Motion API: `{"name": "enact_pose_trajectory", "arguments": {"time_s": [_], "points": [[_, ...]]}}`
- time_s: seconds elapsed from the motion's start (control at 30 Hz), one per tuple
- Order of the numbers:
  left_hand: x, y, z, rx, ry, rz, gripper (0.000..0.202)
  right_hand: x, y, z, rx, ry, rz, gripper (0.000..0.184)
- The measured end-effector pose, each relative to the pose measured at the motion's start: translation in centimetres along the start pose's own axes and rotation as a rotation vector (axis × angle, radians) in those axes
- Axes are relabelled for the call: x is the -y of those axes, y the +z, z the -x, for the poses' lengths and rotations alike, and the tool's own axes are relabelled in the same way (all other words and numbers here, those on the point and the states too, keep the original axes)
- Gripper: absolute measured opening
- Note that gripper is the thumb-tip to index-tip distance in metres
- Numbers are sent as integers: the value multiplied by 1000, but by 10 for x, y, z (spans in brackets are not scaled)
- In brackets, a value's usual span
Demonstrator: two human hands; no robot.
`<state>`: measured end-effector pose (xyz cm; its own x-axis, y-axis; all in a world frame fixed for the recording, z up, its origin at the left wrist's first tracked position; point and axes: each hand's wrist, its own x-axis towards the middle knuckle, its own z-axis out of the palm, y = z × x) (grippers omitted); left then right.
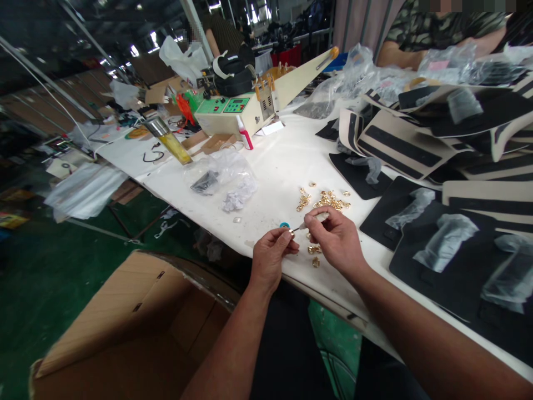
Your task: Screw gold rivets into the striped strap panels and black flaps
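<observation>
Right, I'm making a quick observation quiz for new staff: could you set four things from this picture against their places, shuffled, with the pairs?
Column one
1. slim tool
2. largest cluster of gold pieces
3. cardboard box
4. white-and-red bottle

Column two
A. below the tabletop, at the picture's lower left
B. on the white table, just beyond the right hand
C. beside the machine with the green panel
D. in the right hand's grip

Pairs: 1-D, 2-B, 3-A, 4-C
</observation>
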<state>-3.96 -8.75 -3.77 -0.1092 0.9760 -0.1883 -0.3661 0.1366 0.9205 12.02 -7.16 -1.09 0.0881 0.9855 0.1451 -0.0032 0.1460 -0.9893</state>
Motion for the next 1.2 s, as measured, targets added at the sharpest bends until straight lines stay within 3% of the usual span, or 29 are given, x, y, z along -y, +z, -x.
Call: {"name": "enact_pose_trajectory", "arguments": {"time_s": [0.2,0.47,0.53,0.67,0.73,0.93,1.07,1.2], "points": [[4,0,1,-14,15,-91,44,-1,-3,-3,8,-85,123,20],[6,12,7,-87,64,-254,37,6,-13,-9,141,-249,382,16],[5,14,9,-101,79,-294,36,7,-16,-12,146,-180,320,20],[6,19,10,-109,122,-383,34,2,-23,-21,163,138,60,32],[7,21,10,-107,142,-438,32,0,-26,-26,147,216,-25,35],[7,22,11,-85,202,-648,27,5,-46,-40,-48,123,-143,34],[-1,28,15,16,296,-830,14,5,-63,-54,-202,130,-397,32],[-13,45,11,118,418,-1005,11,5,-69,-61,-274,168,-555,30]]}}
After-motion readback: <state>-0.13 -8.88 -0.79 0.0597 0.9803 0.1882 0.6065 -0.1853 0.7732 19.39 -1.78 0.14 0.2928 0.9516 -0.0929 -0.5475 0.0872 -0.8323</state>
